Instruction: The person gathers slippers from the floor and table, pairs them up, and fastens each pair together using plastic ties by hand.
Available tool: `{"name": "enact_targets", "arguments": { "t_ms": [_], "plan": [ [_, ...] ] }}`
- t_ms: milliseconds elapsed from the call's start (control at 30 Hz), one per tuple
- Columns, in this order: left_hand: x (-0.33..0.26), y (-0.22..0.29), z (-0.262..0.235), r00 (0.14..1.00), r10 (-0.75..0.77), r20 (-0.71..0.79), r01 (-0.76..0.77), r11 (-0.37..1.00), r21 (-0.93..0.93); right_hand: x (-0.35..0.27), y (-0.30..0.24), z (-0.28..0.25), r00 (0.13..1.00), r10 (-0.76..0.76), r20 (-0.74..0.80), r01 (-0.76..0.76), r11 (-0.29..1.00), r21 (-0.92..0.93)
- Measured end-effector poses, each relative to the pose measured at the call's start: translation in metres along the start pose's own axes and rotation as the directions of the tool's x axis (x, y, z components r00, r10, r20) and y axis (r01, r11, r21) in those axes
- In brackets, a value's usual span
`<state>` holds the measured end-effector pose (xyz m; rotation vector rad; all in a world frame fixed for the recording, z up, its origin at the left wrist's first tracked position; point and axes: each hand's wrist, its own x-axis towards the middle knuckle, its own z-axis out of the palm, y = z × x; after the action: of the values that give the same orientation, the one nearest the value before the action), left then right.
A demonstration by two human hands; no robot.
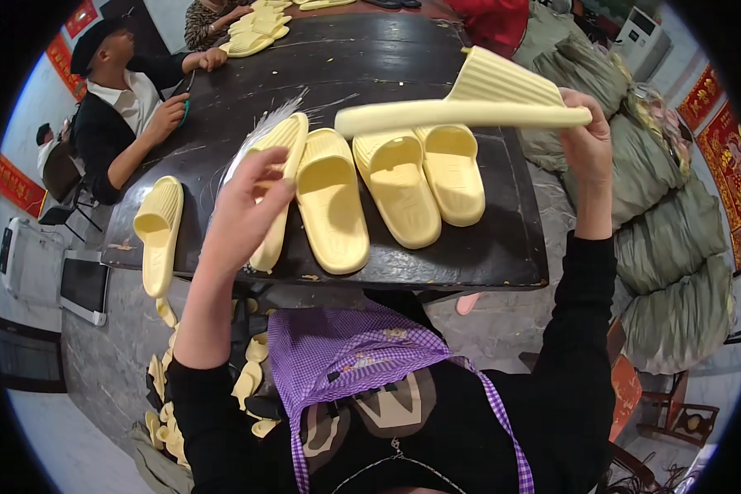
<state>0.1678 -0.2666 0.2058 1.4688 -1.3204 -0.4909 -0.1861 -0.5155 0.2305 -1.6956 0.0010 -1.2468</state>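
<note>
My right hand [589,136] holds a pale yellow slide sandal [469,103] up in the air by its heel end, sole edge toward me. My left hand [251,202] hovers over the dark table [486,255] with fingers curled, just in front of another yellow sandal [281,185] that lies on its side; whether it touches that sandal is unclear. Three more yellow sandals lie side by side on the table: one [331,202] next to my left hand, two [397,189] [455,173] under the raised one. A further sandal [158,235] hangs over the table's left edge.
A seated person [119,107] in a black cap works at the table's far left, beside a stack of yellow sandals [255,33]. Yellow offcuts [169,412] litter the floor at lower left. Bulging grey-green sacks [675,239] pile up on the right. A purple checked apron [346,354] covers my front.
</note>
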Motion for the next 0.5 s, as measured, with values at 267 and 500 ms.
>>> {"name": "enact_targets", "arguments": {
  "t_ms": [267, 500],
  "plan": [
    [0.042, -0.041, -0.016, 0.976, 0.145, -0.160, -0.080, 0.931, 0.356, 0.001, -0.017, 0.033, 0.932, -0.077, 0.355, 0.057, 0.996, 0.066],
    [0.052, -0.108, -0.052, 0.982, -0.185, -0.044, 0.185, 0.875, 0.447, 0.014, -0.004, 0.037, 0.911, -0.076, 0.405, 0.038, 0.994, 0.103]
  ]
}}
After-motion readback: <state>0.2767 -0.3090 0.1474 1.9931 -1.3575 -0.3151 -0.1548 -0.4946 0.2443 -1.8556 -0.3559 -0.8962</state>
